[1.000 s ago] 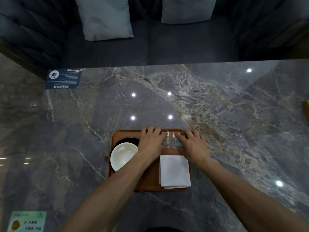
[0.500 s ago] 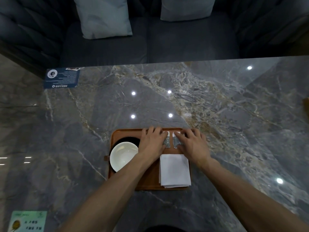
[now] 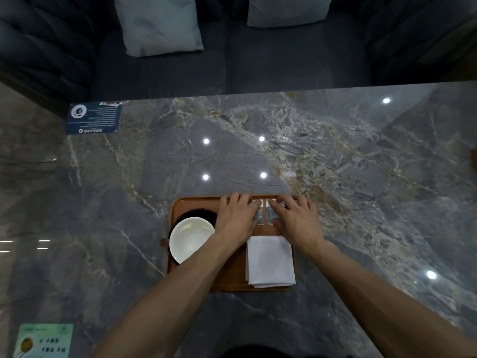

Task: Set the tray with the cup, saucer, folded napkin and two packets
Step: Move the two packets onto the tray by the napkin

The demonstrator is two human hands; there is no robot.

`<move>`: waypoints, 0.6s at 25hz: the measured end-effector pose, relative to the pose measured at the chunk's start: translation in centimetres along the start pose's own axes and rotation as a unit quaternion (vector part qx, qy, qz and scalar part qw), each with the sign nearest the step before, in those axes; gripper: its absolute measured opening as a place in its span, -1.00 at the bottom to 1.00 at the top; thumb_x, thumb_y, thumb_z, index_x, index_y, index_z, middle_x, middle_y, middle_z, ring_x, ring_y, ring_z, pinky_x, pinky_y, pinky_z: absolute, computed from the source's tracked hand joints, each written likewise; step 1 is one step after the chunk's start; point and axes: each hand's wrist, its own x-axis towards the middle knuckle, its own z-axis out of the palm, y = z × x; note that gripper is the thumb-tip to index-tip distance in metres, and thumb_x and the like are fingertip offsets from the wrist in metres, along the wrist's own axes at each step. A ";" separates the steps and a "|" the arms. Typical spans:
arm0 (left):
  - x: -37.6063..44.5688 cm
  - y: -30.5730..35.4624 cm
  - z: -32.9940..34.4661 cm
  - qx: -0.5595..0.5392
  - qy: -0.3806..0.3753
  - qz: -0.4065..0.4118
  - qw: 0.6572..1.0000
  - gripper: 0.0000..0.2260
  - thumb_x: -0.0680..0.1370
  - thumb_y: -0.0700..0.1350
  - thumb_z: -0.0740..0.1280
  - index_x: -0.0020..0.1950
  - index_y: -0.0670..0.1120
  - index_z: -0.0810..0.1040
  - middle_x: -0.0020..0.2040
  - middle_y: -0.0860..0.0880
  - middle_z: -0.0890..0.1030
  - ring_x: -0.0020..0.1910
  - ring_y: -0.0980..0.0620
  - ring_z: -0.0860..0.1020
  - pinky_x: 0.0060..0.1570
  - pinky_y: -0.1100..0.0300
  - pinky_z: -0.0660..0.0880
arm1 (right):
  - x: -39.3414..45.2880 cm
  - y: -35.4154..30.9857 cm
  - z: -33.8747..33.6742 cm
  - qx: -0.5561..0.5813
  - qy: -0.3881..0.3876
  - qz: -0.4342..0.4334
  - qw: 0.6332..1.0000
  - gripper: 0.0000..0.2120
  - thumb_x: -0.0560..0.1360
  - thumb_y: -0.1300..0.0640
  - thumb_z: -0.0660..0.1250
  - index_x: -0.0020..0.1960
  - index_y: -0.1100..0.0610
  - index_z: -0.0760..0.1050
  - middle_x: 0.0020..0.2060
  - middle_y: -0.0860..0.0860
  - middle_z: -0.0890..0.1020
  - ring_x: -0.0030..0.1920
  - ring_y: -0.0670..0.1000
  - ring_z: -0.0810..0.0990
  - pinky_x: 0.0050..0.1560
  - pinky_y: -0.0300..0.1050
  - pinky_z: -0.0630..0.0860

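A brown wooden tray (image 3: 196, 202) lies near the front of a marble table. On its left a white cup (image 3: 191, 240) stands on a dark saucer (image 3: 197, 214). A folded white napkin (image 3: 270, 260) lies at the tray's right front. Two small packets lie side by side at the tray's back: the left packet (image 3: 259, 215) and the right packet (image 3: 271, 215). My left hand (image 3: 236, 219) rests flat with its fingers on the left packet. My right hand (image 3: 296, 219) rests flat on the right packet. Both packets are partly hidden under the fingers.
A blue card (image 3: 93, 117) lies at the table's far left corner and a green card (image 3: 44, 341) at the near left. A dark sofa with two pale cushions (image 3: 157, 24) stands beyond the table's far edge. Ceiling lights reflect in the polished top.
Both hands stay flat on the packets; nothing on the tray has visibly moved. The view shifts only slightly.
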 end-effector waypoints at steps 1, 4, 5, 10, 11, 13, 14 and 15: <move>0.0 0.0 0.1 -0.003 -0.001 -0.002 1.000 -0.56 0.55 0.05 0.29 0.42 0.07 0.37 0.32 -0.07 0.44 0.30 -0.12 0.35 0.29 -0.09 0.25 | 0.0 0.0 0.0 -0.001 -0.002 0.001 1.000 -0.49 0.46 -0.07 0.38 0.39 -0.05 0.40 0.26 0.01 0.52 0.25 0.19 0.41 0.19 0.17 0.37; -0.1 0.0 0.1 -0.017 0.001 -0.013 1.000 -0.56 0.55 0.05 0.30 0.43 0.08 0.36 0.31 -0.07 0.44 0.29 -0.12 0.35 0.29 -0.08 0.25 | -0.1 0.0 0.0 0.002 -0.002 0.002 1.000 -0.49 0.48 -0.07 0.36 0.41 -0.06 0.38 0.28 0.00 0.50 0.27 0.18 0.38 0.21 0.17 0.36; -0.2 0.0 0.2 -0.017 0.002 -0.013 1.000 -0.55 0.54 0.05 0.30 0.43 0.09 0.36 0.30 -0.06 0.44 0.28 -0.12 0.35 0.29 -0.08 0.25 | -0.2 0.0 0.0 0.004 -0.003 0.003 1.000 -0.49 0.49 -0.07 0.35 0.41 -0.06 0.37 0.29 0.00 0.49 0.28 0.18 0.38 0.22 0.17 0.36; -0.1 -0.1 0.3 -0.024 0.002 -0.015 1.000 -0.55 0.54 0.06 0.31 0.42 0.10 0.37 0.29 -0.05 0.44 0.27 -0.11 0.35 0.28 -0.07 0.25 | -0.2 0.1 0.0 0.010 -0.007 0.000 1.000 -0.48 0.49 -0.07 0.37 0.42 -0.07 0.36 0.30 -0.01 0.48 0.29 0.18 0.37 0.23 0.17 0.35; -0.1 -0.1 0.3 -0.024 0.002 -0.015 1.000 -0.55 0.54 0.06 0.31 0.42 0.10 0.36 0.29 -0.05 0.44 0.27 -0.11 0.35 0.28 -0.07 0.25 | -0.2 0.2 -0.1 0.010 -0.008 0.000 1.000 -0.48 0.49 -0.07 0.36 0.42 -0.07 0.36 0.31 -0.01 0.48 0.29 0.18 0.37 0.23 0.17 0.35; -0.1 -0.1 0.3 -0.023 0.004 -0.014 1.000 -0.55 0.54 0.07 0.30 0.42 0.10 0.37 0.28 -0.05 0.44 0.26 -0.10 0.35 0.27 -0.06 0.25 | -0.2 0.2 -0.1 0.011 -0.007 -0.002 1.000 -0.48 0.48 -0.07 0.37 0.41 -0.07 0.36 0.31 -0.01 0.48 0.29 0.18 0.36 0.23 0.18 0.35; -0.1 0.0 0.3 -0.022 0.005 -0.014 1.000 -0.55 0.54 0.07 0.30 0.42 0.09 0.37 0.28 -0.06 0.44 0.26 -0.10 0.35 0.27 -0.06 0.25 | -0.2 0.2 -0.1 0.013 -0.006 -0.003 1.000 -0.49 0.48 -0.07 0.37 0.41 -0.07 0.37 0.30 -0.01 0.48 0.29 0.18 0.36 0.22 0.18 0.35; -0.2 0.0 0.4 -0.021 0.005 -0.014 1.000 -0.55 0.54 0.07 0.30 0.42 0.09 0.37 0.28 -0.06 0.44 0.26 -0.10 0.36 0.28 -0.07 0.25 | -0.3 0.3 -0.1 0.013 -0.006 -0.003 1.000 -0.49 0.48 -0.07 0.37 0.40 -0.07 0.37 0.30 -0.01 0.48 0.28 0.18 0.37 0.22 0.18 0.35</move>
